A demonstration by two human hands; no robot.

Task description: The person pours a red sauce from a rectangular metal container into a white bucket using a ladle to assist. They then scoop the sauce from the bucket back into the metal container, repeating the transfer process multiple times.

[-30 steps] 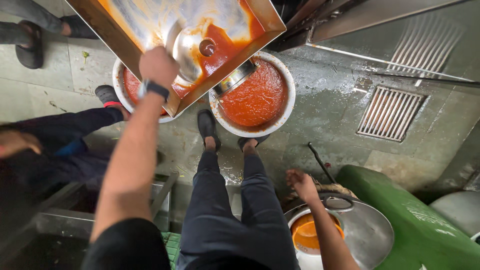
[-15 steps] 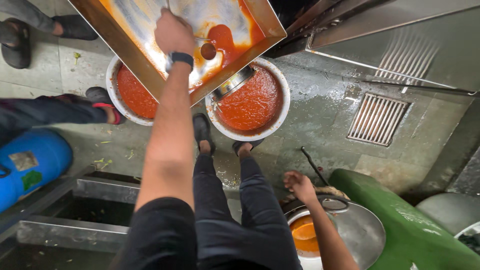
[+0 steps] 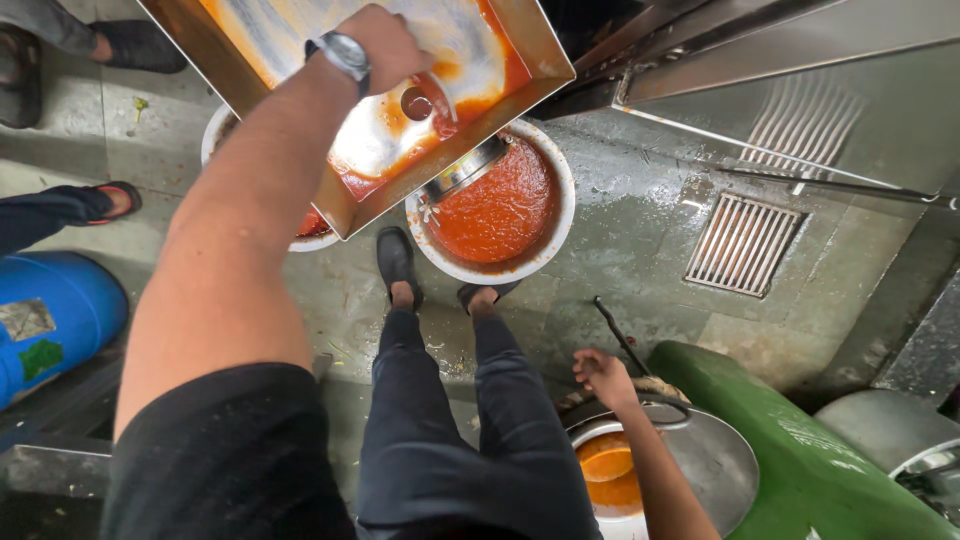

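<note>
Wet tiled floor (image 3: 640, 260) with grate. Left hand (image 3: 385, 45), closed on a ladle handle, scrapes red sauce inside tilted steel tray (image 3: 520, 40) above a sauce-filled pot (image 3: 500, 205). Right hand (image 3: 603, 377) hangs open, empty.

One label noted: a worn, roughly square grey-white label (image 3: 24, 319) on the side of the blue barrel (image 3: 55, 315) at the left edge. Just below it sits a green patch (image 3: 40, 357). No signs, screens or packages observed.

Single head-worn view, steeply downward over floor (image 3: 620, 250), fairly close.
</note>
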